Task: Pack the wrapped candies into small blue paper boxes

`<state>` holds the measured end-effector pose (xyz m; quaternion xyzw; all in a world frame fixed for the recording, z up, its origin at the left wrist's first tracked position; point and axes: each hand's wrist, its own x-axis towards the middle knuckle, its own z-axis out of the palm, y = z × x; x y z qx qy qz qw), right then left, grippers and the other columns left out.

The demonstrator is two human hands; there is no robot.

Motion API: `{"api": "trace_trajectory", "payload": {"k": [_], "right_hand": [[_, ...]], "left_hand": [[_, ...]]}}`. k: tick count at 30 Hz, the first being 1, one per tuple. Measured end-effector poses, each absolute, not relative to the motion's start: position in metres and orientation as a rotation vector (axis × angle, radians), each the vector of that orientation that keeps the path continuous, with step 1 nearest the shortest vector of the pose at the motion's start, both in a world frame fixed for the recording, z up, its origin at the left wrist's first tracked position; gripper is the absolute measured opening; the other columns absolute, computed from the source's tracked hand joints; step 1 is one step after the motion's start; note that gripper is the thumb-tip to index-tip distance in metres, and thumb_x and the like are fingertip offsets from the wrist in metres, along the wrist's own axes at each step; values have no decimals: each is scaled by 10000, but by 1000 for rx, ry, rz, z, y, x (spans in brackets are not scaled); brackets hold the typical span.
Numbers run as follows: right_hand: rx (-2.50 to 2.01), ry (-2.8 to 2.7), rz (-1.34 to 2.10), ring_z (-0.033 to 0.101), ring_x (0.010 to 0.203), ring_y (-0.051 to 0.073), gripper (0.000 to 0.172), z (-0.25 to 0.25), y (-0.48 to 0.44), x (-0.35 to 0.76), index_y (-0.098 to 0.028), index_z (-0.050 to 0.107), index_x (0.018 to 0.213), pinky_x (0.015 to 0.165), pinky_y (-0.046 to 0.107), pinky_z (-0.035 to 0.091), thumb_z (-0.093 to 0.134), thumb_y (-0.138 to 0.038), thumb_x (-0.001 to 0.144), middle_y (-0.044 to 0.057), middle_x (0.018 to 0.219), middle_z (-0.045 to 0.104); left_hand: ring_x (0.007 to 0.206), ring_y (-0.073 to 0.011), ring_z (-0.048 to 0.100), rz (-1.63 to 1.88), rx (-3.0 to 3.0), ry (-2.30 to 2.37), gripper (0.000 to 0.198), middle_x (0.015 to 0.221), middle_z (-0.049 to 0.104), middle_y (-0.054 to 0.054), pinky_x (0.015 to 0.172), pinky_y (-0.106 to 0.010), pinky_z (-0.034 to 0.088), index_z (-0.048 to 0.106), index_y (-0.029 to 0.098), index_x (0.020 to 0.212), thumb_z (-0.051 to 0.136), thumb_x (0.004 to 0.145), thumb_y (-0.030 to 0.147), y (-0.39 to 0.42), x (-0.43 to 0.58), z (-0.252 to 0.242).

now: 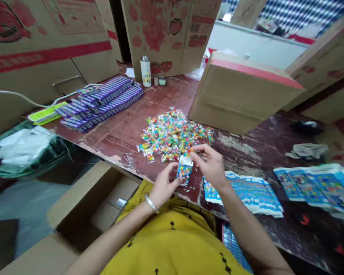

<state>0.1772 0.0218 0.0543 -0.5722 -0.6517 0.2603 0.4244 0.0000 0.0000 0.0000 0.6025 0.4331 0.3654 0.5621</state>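
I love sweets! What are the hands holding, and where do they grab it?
The left hand grips a small colourful box by its lower side; the right hand pinches a candy packet between its fingertips above the box's open top.

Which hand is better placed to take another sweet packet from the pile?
Likely right hand: it pinches a packet beside the pile; left hand grips the small box.

One small carton (185, 170), one heap of sweet packets (174, 131), one flask (145, 70), two little jars (156, 81) (162, 80), one big cardboard box (240, 95).
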Motion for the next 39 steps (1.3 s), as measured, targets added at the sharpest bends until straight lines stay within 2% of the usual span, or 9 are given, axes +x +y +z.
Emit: {"api": "trace_trajectory", "payload": {"k": [4, 9, 14, 18, 25, 30, 33, 35, 39], "right_hand": [[-1448, -1839, 415, 621, 826, 184, 84, 55, 17, 173, -214, 666, 887, 776, 305, 467, 612, -277, 872, 20, 870, 682], [-1433, -2054, 334, 591, 880, 208, 86, 60, 18, 178, -219, 687, 874, 818, 350, 466, 614, -267, 875, 48, 885, 655], [-1299, -2021, 546, 548, 1114, 227, 193, 61, 14, 176, -244, 696, 1042, 937, 377, 467, 562, -296, 912, 80, 1204, 584], [-1285, -1693, 886, 631, 968, 187, 303, 47, 4, 171, -261, 620, 1174, 769, 295, 554, 611, -333, 879, 61, 1145, 622], [-1237, -1446, 1069, 619, 720, 140, 141, 22, -2, 165, -213, 606, 902, 662, 255, 518, 663, -323, 834, 23, 899, 634], [-1278, -1548, 906, 614, 822, 165, 167, 18, -3, 167, -190, 624, 704, 644, 250, 505, 682, -300, 815, 59, 1002, 606], [-1236, -1383, 898, 644, 874, 187, 75, 13, -7, 163, -215, 646, 841, 741, 297, 536, 680, -277, 819, 61, 1017, 629], [-1196, -1272, 895, 659, 886, 188, 150, 12, -9, 158, -240, 624, 955, 779, 313, 543, 683, -254, 818, 45, 987, 655], [-1160, -1293, 870, 662, 860, 173, 278, 16, -8, 156, -269, 599, 1075, 791, 315, 539, 689, -229, 815, 15, 915, 677]], "left_hand": [[919, -185, 623, 902, 1401, 1061, 291, 1043, 657, -45, 818, -293, 496, 547, 202, 1140, 580, 853, 240, -6, -3, 1], [855, -168, 625, 919, 1352, 1032, 223, 981, 651, -41, 777, -281, 503, 540, 187, 1080, 570, 867, 247, -9, -4, 1], [920, -172, 626, 1055, 1212, 934, 341, 1032, 629, -59, 816, -292, 514, 477, 194, 1164, 606, 850, 232, -9, 0, 5], [965, -180, 617, 1153, 1125, 868, 616, 1122, 607, -80, 799, -278, 522, 336, 245, 1374, 636, 836, 223, -8, 0, 10], [838, -135, 588, 990, 1212, 859, 406, 1071, 610, -50, 734, -234, 489, 508, 215, 1248, 611, 855, 215, -6, -6, 8], [836, -129, 588, 879, 1278, 852, 277, 1055, 591, -39, 748, -232, 488, 568, 196, 1106, 626, 836, 198, -4, -9, 8], [811, -116, 600, 957, 1182, 830, 432, 1057, 568, -29, 735, -232, 502, 489, 247, 1233, 639, 830, 200, -4, -5, 10], [778, -103, 603, 1030, 1098, 825, 520, 1027, 558, -17, 715, -225, 511, 428, 272, 1274, 659, 815, 193, -5, -2, 11], [794, -97, 601, 1078, 1053, 833, 481, 1017, 549, -14, 728, -213, 520, 458, 252, 1201, 691, 787, 180, -6, 0, 11]]}}
